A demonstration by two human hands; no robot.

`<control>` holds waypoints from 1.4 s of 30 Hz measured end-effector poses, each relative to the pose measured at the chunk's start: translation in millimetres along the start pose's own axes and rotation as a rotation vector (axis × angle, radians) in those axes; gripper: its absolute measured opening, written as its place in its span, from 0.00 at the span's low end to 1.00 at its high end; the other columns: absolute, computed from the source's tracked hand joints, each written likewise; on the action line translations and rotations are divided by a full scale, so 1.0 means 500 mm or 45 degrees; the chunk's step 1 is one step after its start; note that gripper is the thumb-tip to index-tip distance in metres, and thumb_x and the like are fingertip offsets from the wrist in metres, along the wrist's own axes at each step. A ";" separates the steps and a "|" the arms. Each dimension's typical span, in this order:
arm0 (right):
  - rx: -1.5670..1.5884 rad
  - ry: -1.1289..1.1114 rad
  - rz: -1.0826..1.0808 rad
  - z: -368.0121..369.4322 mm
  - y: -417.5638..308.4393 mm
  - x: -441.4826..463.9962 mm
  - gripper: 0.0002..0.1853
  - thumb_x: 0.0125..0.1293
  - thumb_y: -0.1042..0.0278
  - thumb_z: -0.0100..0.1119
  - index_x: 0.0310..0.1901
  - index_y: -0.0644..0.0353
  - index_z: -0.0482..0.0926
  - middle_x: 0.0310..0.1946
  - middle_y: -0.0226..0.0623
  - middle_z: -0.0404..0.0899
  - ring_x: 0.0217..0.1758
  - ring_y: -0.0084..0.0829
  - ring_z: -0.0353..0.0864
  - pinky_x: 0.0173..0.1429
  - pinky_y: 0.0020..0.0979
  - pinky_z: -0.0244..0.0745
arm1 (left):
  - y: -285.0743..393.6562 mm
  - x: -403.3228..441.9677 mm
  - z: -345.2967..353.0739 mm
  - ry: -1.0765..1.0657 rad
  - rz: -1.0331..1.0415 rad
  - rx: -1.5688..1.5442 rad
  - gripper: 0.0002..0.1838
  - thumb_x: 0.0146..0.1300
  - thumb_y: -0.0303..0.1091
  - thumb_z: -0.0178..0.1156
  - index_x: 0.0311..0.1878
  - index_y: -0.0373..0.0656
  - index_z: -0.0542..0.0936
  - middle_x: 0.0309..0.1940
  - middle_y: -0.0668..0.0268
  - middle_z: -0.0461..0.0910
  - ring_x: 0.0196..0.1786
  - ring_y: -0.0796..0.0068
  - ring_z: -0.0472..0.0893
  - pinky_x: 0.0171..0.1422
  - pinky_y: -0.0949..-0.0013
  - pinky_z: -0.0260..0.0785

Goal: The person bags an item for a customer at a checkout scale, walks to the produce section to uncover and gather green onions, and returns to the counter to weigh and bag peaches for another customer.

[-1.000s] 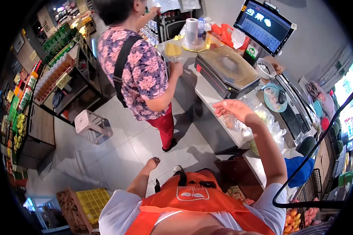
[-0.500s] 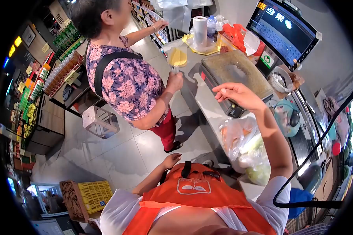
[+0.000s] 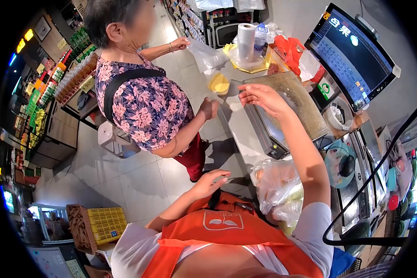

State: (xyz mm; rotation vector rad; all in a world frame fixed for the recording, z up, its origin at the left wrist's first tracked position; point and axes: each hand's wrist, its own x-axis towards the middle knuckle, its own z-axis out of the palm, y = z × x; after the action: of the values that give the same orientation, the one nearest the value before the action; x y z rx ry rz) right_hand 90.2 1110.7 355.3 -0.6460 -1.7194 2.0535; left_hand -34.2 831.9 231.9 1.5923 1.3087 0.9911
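My right hand (image 3: 264,98) is held over the counter scale (image 3: 292,109) by its near-left corner, palm partly down, fingers stretched and empty. In front of my orange apron (image 3: 217,221), my left hand (image 3: 211,184) is raised with fingers extended, holding nothing. Just beyond my right fingertips, a yellow item in clear plastic (image 3: 218,84) is at the counter's edge; its exact kind is unclear. A person in a flowered shirt (image 3: 143,104) stands across from me, one hand (image 3: 210,109) near the yellow item and the other (image 3: 180,44) at a clear plastic bag (image 3: 206,55).
A plastic bag of produce (image 3: 278,185) lies on the counter beside my right arm. Behind the scale stand a roll of plastic bags (image 3: 246,42), a bottle (image 3: 260,37) and a screen (image 3: 352,55). A black cable (image 3: 363,194) hangs at right. A stool (image 3: 116,139) stands on the floor.
My right hand has moved slightly left and up toward the yellow item; my left hand has risen. The yellow item is now lower, apart from the person's near hand, and a clear bag stretches beside it.
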 end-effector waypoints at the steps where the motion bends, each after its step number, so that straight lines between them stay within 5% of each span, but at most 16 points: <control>1: 0.001 0.011 0.003 -0.001 0.001 0.011 0.17 0.64 0.60 0.47 0.49 0.63 0.72 0.37 0.32 0.76 0.40 0.22 0.75 0.44 0.23 0.68 | -0.002 0.008 -0.011 -0.014 0.009 0.012 0.13 0.62 0.29 0.50 0.49 0.37 0.72 0.43 0.59 0.76 0.47 0.67 0.75 0.53 0.69 0.65; 14: 0.088 0.045 0.048 0.000 0.051 0.093 0.17 0.64 0.62 0.47 0.49 0.64 0.71 0.38 0.34 0.75 0.40 0.23 0.74 0.46 0.24 0.69 | -0.056 0.050 -0.062 0.129 -0.064 -0.356 0.16 0.64 0.32 0.48 0.53 0.37 0.70 0.47 0.62 0.73 0.51 0.73 0.71 0.57 0.69 0.61; 19: 0.104 0.045 0.050 -0.009 0.050 0.089 0.17 0.65 0.62 0.46 0.49 0.65 0.71 0.38 0.35 0.75 0.40 0.24 0.74 0.47 0.24 0.68 | -0.005 0.243 -0.138 0.707 0.119 -0.242 0.25 0.64 0.34 0.48 0.61 0.36 0.56 0.60 0.58 0.59 0.61 0.68 0.62 0.63 0.68 0.55; 21: 0.102 0.036 0.048 -0.012 0.044 0.081 0.17 0.65 0.62 0.45 0.49 0.65 0.71 0.37 0.35 0.75 0.39 0.24 0.74 0.47 0.24 0.68 | -0.011 0.348 -0.187 0.791 0.249 -0.581 0.33 0.61 0.36 0.52 0.64 0.38 0.47 0.57 0.55 0.59 0.60 0.65 0.62 0.61 0.66 0.57; 23: 0.097 0.006 0.033 -0.018 0.052 0.058 0.17 0.65 0.62 0.45 0.48 0.66 0.72 0.36 0.35 0.75 0.39 0.24 0.73 0.47 0.25 0.68 | -0.002 0.419 -0.220 0.885 0.029 -0.832 0.40 0.58 0.40 0.56 0.65 0.38 0.42 0.58 0.49 0.55 0.62 0.61 0.57 0.62 0.63 0.54; 26: 0.029 0.035 0.061 -0.002 0.049 -0.012 0.16 0.65 0.62 0.45 0.47 0.66 0.72 0.35 0.35 0.75 0.39 0.24 0.73 0.48 0.25 0.68 | -0.094 0.528 -0.272 1.379 -0.119 -0.376 0.52 0.50 0.45 0.64 0.66 0.40 0.37 0.60 0.44 0.47 0.65 0.57 0.50 0.64 0.58 0.51; 29: -0.068 0.071 0.082 0.009 0.029 -0.084 0.16 0.66 0.63 0.45 0.46 0.66 0.73 0.34 0.35 0.75 0.38 0.24 0.73 0.48 0.25 0.67 | -0.188 0.616 -0.337 1.658 -0.552 0.055 0.64 0.36 0.54 0.70 0.66 0.38 0.35 0.64 0.48 0.39 0.63 0.57 0.57 0.65 0.59 0.52; 32: -0.068 0.097 0.084 -0.002 0.037 -0.144 0.15 0.65 0.64 0.45 0.46 0.66 0.73 0.33 0.35 0.75 0.39 0.24 0.73 0.49 0.26 0.67 | -0.215 0.659 -0.399 1.647 -0.968 -0.082 0.68 0.32 0.53 0.72 0.65 0.36 0.33 0.65 0.50 0.38 0.65 0.52 0.51 0.66 0.56 0.51; 35: -0.081 0.221 0.172 -0.009 0.039 -0.194 0.14 0.64 0.65 0.46 0.45 0.66 0.74 0.33 0.35 0.76 0.39 0.24 0.73 0.49 0.26 0.66 | -0.253 0.684 -0.427 1.611 -0.962 -0.089 0.65 0.32 0.50 0.73 0.65 0.38 0.37 0.65 0.47 0.42 0.66 0.49 0.47 0.65 0.56 0.52; 38: -0.008 0.279 0.124 -0.012 0.067 -0.230 0.14 0.63 0.66 0.47 0.45 0.66 0.74 0.33 0.35 0.76 0.39 0.24 0.73 0.49 0.26 0.66 | -0.316 0.677 -0.443 1.413 -0.795 0.103 0.48 0.37 0.50 0.70 0.58 0.33 0.60 0.57 0.46 0.62 0.60 0.53 0.63 0.60 0.58 0.60; 42: -0.055 0.314 0.137 -0.015 0.080 -0.245 0.15 0.63 0.65 0.47 0.46 0.65 0.74 0.33 0.34 0.76 0.39 0.24 0.73 0.48 0.26 0.66 | -0.352 0.674 -0.452 1.252 -0.618 0.302 0.28 0.44 0.50 0.66 0.36 0.31 0.76 0.38 0.49 0.77 0.42 0.59 0.76 0.47 0.62 0.66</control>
State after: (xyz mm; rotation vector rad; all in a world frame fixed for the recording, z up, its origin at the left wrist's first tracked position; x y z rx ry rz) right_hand 195.2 1040.6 327.5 -0.9812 -1.6210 1.9168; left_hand -253.9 1210.7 168.2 0.8131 2.3985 1.3835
